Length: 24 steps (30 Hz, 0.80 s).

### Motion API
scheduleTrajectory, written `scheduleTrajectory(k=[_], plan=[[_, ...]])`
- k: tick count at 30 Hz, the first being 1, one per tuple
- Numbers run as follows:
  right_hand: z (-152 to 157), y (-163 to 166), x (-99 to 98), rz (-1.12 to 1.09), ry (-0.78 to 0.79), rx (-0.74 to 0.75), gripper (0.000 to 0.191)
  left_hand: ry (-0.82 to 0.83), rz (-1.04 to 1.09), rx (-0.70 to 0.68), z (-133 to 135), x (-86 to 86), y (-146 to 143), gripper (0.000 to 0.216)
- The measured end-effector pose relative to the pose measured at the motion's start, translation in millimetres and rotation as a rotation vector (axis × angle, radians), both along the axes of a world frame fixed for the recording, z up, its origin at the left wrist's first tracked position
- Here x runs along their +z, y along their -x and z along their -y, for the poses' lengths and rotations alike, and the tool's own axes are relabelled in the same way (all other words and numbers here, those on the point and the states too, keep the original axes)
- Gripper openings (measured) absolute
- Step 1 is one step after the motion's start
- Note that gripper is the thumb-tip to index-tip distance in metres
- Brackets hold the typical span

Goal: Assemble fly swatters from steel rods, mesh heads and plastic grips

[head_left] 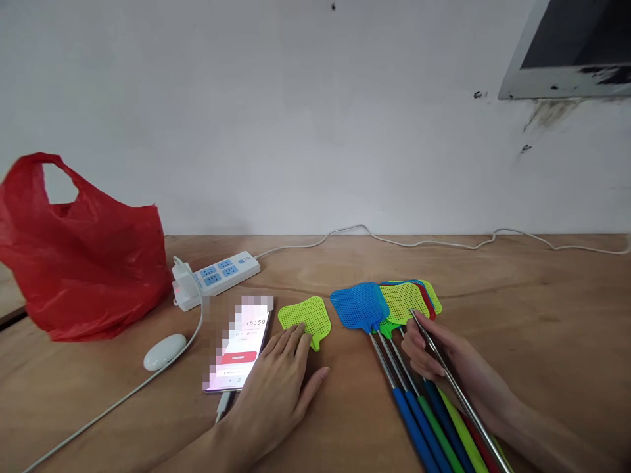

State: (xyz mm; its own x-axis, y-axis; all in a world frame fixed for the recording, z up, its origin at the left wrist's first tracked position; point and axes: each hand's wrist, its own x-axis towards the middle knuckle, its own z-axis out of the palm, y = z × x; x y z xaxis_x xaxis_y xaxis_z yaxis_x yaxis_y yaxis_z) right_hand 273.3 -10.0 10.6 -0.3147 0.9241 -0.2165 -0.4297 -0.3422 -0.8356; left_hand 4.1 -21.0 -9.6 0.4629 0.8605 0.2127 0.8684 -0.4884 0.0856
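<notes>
My left hand (276,384) lies with its fingers stretched out, the fingertips touching a loose yellow-green fly swatter head (309,316) on the table. No handle is attached to that head. In my right hand (451,358) is a slim metal rod (458,391), slanting down toward the bottom edge, its tip bare. Beneath and beside that hand lie several fly swatters (355,305) with blue, yellow-green, green and red heads overlapping in a fan. Their metal shafts run down to coloured grips (419,424). The rod's lower end is cut off by the frame.
Left of my left hand lies a lit phone (244,348) with a cable plugged in. A white computer mouse (165,351), a power strip (221,279) and a red plastic bag (93,256) are further left. A white cord (414,244) runs along the wall.
</notes>
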Motion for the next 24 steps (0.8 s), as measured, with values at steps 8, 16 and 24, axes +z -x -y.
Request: scheduleTrajectory(k=[8,16,24], plan=[[4.3,3.3,0.0,0.196,-0.019,-0.058,0.047,-0.024,-0.042,0.020,-0.1,1.4,1.7,0.049],[2.2,5.7,-3.0,0.224,-0.055,-0.030,0.044,-0.123,-0.143,0.061,-3.2,-5.3,3.1,0.046],[1.5,4.6,-5.6,0.222,-0.060,-0.015,0.042,-0.238,-0.194,0.007,-1.4,-0.1,2.6,0.032]])
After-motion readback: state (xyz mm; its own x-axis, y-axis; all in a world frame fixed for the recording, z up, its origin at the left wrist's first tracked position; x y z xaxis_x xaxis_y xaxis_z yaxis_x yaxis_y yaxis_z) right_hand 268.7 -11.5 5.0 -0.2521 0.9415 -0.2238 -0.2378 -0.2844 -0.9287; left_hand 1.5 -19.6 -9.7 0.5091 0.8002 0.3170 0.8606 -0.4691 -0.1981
